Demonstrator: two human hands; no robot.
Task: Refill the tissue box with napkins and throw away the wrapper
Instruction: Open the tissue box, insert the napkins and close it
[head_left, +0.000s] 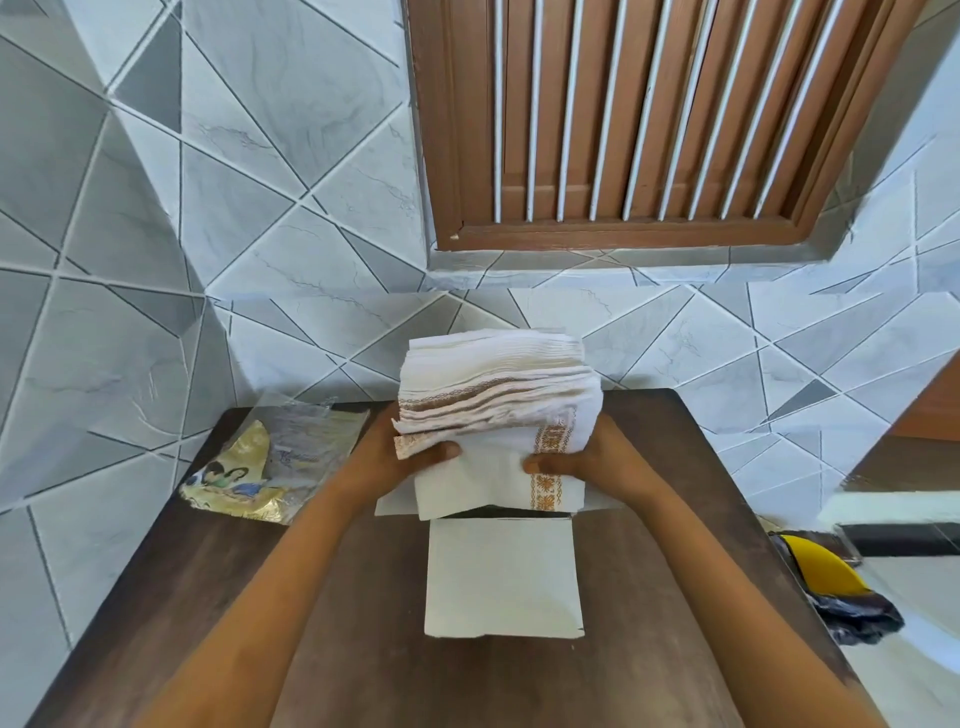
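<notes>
- The dark brown wooden table (208, 597) lies bare along its left front and right front, giving open room on either side of the two forearms.
- The white cardboard tissue box (501, 577) stands in the table's middle, between the forearms.
- The thick stack of white napkins with brown patterned borders (493, 395), gripped by the left hand (400, 457) and right hand (587, 460), covers the box's far end.
- The crumpled clear and yellow plastic wrapper (270, 462) fills the far left corner.
- The grey and white tiled wall (156, 234) closes off the far edge and left side.
- A yellow and black object (831, 582) lies just off the table's right edge.
</notes>
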